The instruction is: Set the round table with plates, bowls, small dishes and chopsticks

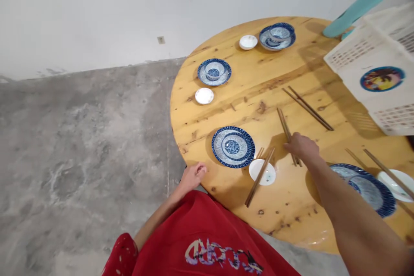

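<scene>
My right hand is closed around the middle of a pair of wooden chopsticks that lie low over the tabletop. My left hand rests at the table's near-left edge, its fingers curled and nothing visible in them. Between my hands is a blue-and-white plate with a patterned bowl on it. Beside that plate, another pair of chopsticks lies across a small white dish. A further pair of chopsticks lies on the wood beyond my right hand.
Two more settings stand at the far left of the round wooden table, each with a small white dish. Under my right forearm is a blue-rimmed plate. A white plastic basket and a turquoise cylinder stand at the right.
</scene>
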A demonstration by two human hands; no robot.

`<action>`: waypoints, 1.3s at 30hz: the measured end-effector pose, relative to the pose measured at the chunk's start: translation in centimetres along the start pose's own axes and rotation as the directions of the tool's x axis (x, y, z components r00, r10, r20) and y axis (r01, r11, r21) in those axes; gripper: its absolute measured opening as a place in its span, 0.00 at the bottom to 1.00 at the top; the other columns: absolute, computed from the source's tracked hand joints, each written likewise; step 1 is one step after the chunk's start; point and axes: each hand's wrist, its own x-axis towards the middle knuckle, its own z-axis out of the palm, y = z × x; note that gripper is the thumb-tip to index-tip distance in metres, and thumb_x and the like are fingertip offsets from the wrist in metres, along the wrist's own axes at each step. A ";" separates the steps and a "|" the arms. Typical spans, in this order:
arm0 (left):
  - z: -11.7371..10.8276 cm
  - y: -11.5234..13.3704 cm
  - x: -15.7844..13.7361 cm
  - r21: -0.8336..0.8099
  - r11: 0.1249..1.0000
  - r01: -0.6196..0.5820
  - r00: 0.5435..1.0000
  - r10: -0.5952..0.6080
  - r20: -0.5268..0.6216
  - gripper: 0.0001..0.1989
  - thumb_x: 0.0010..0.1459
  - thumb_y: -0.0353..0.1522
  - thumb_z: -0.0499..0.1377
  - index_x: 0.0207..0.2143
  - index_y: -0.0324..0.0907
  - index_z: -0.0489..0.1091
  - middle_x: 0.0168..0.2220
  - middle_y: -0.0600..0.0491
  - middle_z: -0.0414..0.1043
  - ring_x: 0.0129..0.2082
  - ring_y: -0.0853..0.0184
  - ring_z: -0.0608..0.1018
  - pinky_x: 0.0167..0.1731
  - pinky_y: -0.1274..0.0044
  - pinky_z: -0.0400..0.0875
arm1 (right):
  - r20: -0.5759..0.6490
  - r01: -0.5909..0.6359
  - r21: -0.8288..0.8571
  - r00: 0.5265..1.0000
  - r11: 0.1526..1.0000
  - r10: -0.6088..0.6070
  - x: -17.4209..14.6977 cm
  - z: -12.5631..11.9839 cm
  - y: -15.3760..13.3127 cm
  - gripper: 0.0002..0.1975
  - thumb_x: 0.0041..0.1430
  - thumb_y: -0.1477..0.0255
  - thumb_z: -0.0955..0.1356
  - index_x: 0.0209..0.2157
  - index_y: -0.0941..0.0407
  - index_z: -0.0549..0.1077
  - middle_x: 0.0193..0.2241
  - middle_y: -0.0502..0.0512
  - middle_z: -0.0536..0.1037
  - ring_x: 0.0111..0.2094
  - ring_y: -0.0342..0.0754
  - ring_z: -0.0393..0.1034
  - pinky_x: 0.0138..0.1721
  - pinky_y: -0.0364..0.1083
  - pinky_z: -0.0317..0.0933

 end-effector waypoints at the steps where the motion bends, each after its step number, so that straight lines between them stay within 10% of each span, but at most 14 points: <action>1: -0.5 -0.1 0.1 0.002 1.000 -0.006 1.000 0.006 -0.005 0.14 0.63 0.38 0.51 0.37 0.43 0.73 0.33 0.53 0.77 0.33 0.67 0.74 0.35 0.77 0.64 | -0.006 0.007 0.003 1.000 1.000 -0.007 -0.2 0.3 0.0 0.16 0.62 0.69 0.69 0.49 0.62 0.75 0.44 0.76 0.78 0.46 0.64 0.77 0.39 0.52 0.65; 8: -4.0 -0.4 0.3 0.005 0.995 -0.097 0.995 0.097 -0.032 0.13 0.62 0.37 0.52 0.35 0.42 0.74 0.29 0.54 0.74 0.29 0.67 0.72 0.31 0.77 0.62 | -0.094 -0.037 0.091 0.995 0.995 0.045 -2.3 -0.2 -0.6 0.06 0.51 0.73 0.70 0.24 0.52 0.69 0.30 0.71 0.77 0.38 0.67 0.77 0.32 0.54 0.64; 15: -6.4 -3.3 -0.7 -0.050 0.998 -0.041 0.999 0.039 -0.034 0.16 0.62 0.38 0.51 0.38 0.42 0.76 0.34 0.52 0.79 0.33 0.66 0.77 0.37 0.77 0.68 | -0.252 0.003 0.422 0.961 0.907 0.114 -5.4 -7.6 -4.3 0.11 0.52 0.73 0.70 0.21 0.51 0.64 0.18 0.56 0.70 0.27 0.55 0.70 0.31 0.51 0.60; 20: -6.9 -5.7 -1.6 -0.191 0.982 0.012 0.999 -0.020 -0.043 0.18 0.62 0.42 0.51 0.40 0.41 0.76 0.37 0.50 0.81 0.36 0.64 0.80 0.41 0.75 0.72 | -0.253 0.251 0.922 0.967 0.296 -0.031 -10.3 -10.1 -12.6 0.07 0.44 0.69 0.70 0.28 0.56 0.73 0.17 0.51 0.71 0.21 0.46 0.64 0.26 0.45 0.57; 22: -6.7 -5.6 -1.5 -0.233 0.972 0.019 0.999 -0.030 -0.043 0.18 0.63 0.43 0.51 0.39 0.41 0.76 0.37 0.49 0.81 0.37 0.64 0.80 0.41 0.75 0.73 | -0.248 0.262 0.963 0.954 0.068 -0.168 -13.0 -9.5 -16.2 0.12 0.41 0.65 0.73 0.28 0.57 0.74 0.15 0.48 0.69 0.19 0.44 0.62 0.25 0.44 0.58; 28: -6.0 -2.1 -1.2 -0.378 0.925 -0.033 0.999 0.026 -0.024 0.25 0.66 0.49 0.46 0.36 0.40 0.74 0.34 0.48 0.79 0.33 0.65 0.79 0.37 0.75 0.73 | -0.103 0.083 0.994 0.916 -0.069 -0.389 -22.5 -3.8 -22.5 0.15 0.41 0.62 0.75 0.29 0.56 0.74 0.17 0.48 0.71 0.17 0.43 0.63 0.22 0.44 0.58; 39: -3.1 -1.3 -8.3 -0.131 0.984 -0.124 0.903 0.167 0.395 0.23 0.66 0.48 0.50 0.29 0.41 0.72 0.24 0.54 0.74 0.22 0.71 0.72 0.26 0.80 0.64 | 0.062 -0.081 0.913 0.996 -0.400 -0.060 -36.7 8.5 -19.8 0.21 0.42 0.56 0.78 0.31 0.55 0.74 0.19 0.49 0.73 0.20 0.46 0.66 0.24 0.45 0.62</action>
